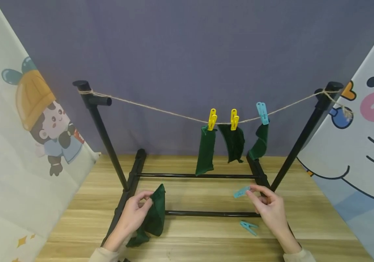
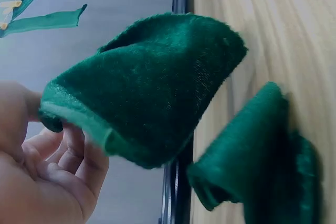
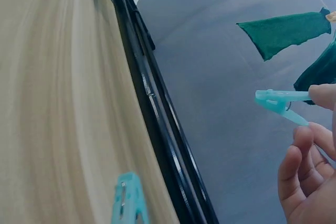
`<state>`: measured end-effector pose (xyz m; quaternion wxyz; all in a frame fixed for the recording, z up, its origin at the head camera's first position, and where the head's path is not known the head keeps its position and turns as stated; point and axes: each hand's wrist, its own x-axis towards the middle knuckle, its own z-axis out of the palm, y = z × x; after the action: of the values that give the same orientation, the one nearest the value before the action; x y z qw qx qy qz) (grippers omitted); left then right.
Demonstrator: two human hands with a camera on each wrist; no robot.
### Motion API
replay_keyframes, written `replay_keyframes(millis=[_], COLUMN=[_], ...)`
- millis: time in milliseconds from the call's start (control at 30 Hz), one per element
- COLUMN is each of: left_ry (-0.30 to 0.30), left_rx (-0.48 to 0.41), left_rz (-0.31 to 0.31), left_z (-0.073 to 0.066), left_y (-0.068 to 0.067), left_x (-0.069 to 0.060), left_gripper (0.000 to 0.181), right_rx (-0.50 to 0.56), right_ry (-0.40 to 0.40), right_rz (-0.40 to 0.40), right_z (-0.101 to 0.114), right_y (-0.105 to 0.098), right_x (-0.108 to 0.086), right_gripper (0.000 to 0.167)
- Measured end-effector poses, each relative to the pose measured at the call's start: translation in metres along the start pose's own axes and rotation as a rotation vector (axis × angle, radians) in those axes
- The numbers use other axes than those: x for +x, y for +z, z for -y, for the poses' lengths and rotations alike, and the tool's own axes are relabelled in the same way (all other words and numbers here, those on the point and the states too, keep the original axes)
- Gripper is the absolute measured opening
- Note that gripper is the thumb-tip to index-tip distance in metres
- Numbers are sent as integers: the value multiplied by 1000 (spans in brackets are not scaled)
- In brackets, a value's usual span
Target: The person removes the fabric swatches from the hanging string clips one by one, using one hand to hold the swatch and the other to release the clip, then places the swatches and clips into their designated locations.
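Left hand (image 1: 132, 214): I see thumb and fingers pinching cloth (image 1: 156, 213) at edge, apparently so remainder hangs free. Right hand (image 1: 270, 207): pinches clip (image 1: 241, 191) by handle ends, jaws pointing away from fingers, presumably for squeezing leverage. Below left hand: second cloth (image 2: 244, 148) on table (image 1: 203, 236). Below right hand: spare clip (image 1: 248, 227), near. Beyond both hands: line (image 1: 154, 108) bears three hung cloths (image 1: 206, 151), clipped at top, likely against slipping.

Head view evenly, softly lit; wrist views hazy, slightly soft; glints along black bar (image 3: 151, 97).
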<state>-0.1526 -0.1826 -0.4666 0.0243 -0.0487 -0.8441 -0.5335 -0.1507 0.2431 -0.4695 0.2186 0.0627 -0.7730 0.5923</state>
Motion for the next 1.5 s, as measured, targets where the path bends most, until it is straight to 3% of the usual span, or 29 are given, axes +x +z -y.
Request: replay_keyframes(millis=[333,600,1000,1233,1500], left_ry=[-34,-36,-16,10,22], left_rx=[24,78,129,204,290], left_rz=[125,221,383,449,480], left_z=[13,25,36,38,44], left_y=[-6,-10,-16,-18,-18], left_x=[-8,-16,-20,-20,-19], left_gripper=[26,29,32,27,23], right_rx=[-20,-51,-41,-57,-50], right_ry=[45,139,127,193,251], right_rz=[54,121,144,186,235], right_z=[-9,-14,-22,-22,-23], right_y=[-2,-2,2,4,4], right_x=[-11,-21,-27,-34,-39], right_gripper=[21,24,21,22,26])
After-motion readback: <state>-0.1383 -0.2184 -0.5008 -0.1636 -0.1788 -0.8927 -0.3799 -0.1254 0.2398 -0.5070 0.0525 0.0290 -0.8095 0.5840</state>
